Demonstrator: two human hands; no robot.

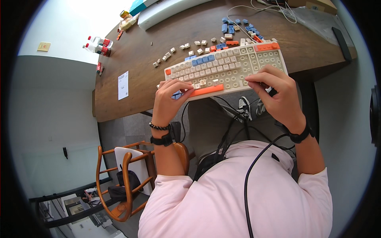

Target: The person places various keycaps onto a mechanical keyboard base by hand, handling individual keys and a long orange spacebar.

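Observation:
A cream keyboard (222,65) lies along the near edge of the wooden table, its left and upper keys capped in cream, blue and orange. Bare switches show across much of its right side and lower rows. My left hand (171,97) is at the lower left corner, fingertips closed together beside the left end of a long orange keycap (208,90). Over the bare switches on the right, my right hand (278,89) pinches thumb and forefinger together. Whatever either hand may hold is too small or hidden to make out.
Loose cream keycaps (170,52) and blue keycaps (231,29) are scattered behind the keyboard on the table (139,55). Two bottles (97,48) and a white paper (123,85) are at left. A plastic bag (317,23) lies back right. A wooden chair (127,186) stands lower left.

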